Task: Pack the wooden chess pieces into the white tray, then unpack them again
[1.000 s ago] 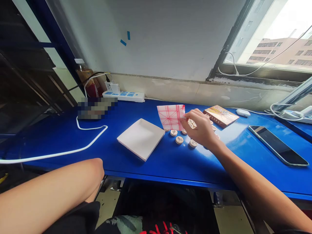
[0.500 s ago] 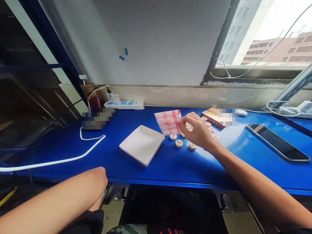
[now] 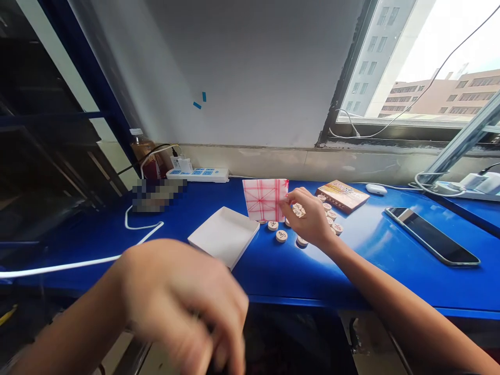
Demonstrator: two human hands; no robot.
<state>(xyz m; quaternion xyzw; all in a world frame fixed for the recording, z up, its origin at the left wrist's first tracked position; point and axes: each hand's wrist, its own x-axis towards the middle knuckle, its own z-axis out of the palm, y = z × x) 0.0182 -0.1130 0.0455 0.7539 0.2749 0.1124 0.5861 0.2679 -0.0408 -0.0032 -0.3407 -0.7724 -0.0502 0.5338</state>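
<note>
In the head view, my right hand (image 3: 310, 216) pinches the right edge of a folded xiangqi board sheet (image 3: 263, 200), thin and whitish with red lines, held up above the table. Round wooden xiangqi pieces (image 3: 281, 236) with characters on them lie scattered beneath and behind that hand, some hidden by it. My left hand (image 3: 187, 297) is raised at the near edge of the table, blurred by motion, its fingers bent downward; whether it holds anything does not show. Just beyond it lies an open white box tray (image 3: 222, 234), partly covered by this hand.
A brown printed box (image 3: 342, 196) lies behind the pieces, with a white earphone case (image 3: 376, 189) beside it. A phone (image 3: 432, 237) rests at the right. Along the wall are a power strip (image 3: 201, 175) and a bottle (image 3: 146, 156). A white cable (image 3: 78, 265) crosses the left side.
My left hand has come up into view, in front of the white tray. The sheet, still in my right hand, has turned more upright and faces me. The view has shifted slightly.
</note>
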